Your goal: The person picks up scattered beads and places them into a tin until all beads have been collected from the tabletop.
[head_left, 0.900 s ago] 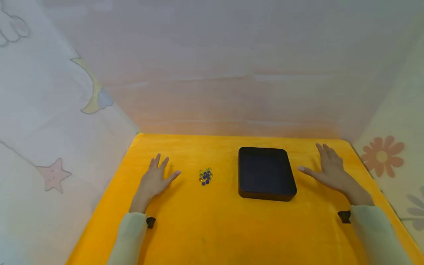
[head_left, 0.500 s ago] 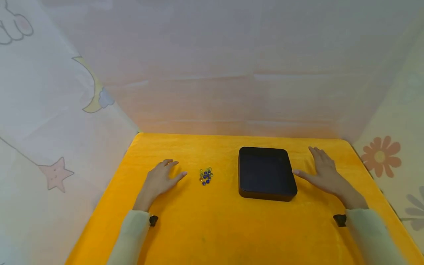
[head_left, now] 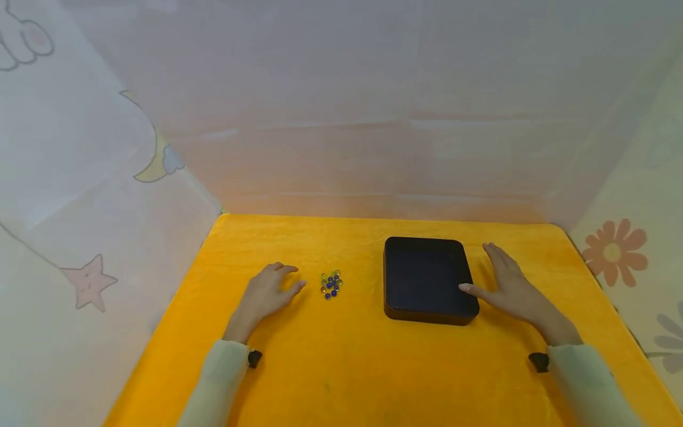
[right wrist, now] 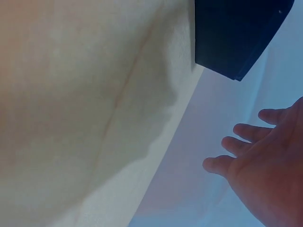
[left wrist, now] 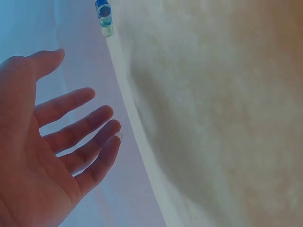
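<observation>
A small cluster of blue and yellowish glass marbles (head_left: 329, 286) lies on the yellow cloth left of centre. My left hand (head_left: 265, 295) is held to the left of them, fingers relaxed and slightly bent, thumb towards the marbles, nothing in it. In the left wrist view its palm and spread fingers show, with several marbles (left wrist: 105, 19) at the top. A black square tray (head_left: 428, 279) with low walls stands right of centre. Beside its right wall hovers my right hand (head_left: 509, 290), fingers extended and thumb overlapping the tray's edge in the head view. The right wrist view shows the tray's side (right wrist: 236, 33) close by.
Yellow cloth (head_left: 341, 367) covers the table. A pale curtain-like backdrop (head_left: 395, 148) rises behind the far edge, with printed sheets at left and right. Both wrists wear a dark device, such as the one at the left sleeve (head_left: 254, 358).
Both hands have moved inward, the left towards the marbles and the right up to the tray. The left fingers have bent somewhat from their spread pose. Marbles and tray have stayed in place.
</observation>
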A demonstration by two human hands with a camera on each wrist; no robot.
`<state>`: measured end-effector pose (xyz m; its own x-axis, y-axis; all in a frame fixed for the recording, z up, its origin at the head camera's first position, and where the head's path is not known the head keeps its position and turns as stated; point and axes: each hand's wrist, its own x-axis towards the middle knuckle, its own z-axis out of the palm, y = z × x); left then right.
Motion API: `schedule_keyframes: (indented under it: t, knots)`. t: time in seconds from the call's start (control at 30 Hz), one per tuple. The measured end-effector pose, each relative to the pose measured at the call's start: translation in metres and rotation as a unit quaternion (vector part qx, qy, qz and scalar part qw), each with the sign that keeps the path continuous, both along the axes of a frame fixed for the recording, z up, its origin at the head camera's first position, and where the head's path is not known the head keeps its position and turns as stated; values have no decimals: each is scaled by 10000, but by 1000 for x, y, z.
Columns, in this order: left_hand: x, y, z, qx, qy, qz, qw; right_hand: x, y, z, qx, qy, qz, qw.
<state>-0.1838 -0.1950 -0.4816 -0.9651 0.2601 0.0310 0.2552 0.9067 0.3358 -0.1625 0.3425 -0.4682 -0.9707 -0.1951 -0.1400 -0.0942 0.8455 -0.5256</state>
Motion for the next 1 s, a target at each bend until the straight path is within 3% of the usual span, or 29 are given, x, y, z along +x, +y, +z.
schedule_keyframes:
  t: [0.3,1.0]
  knots:
    - [-2,8,-5,71,7,-111,9999,10,-9,0,-7,133,83,9999]
    - [-4,18,-9,749,-499,-183,9958,30,-41,-12,114,338,248,9991]
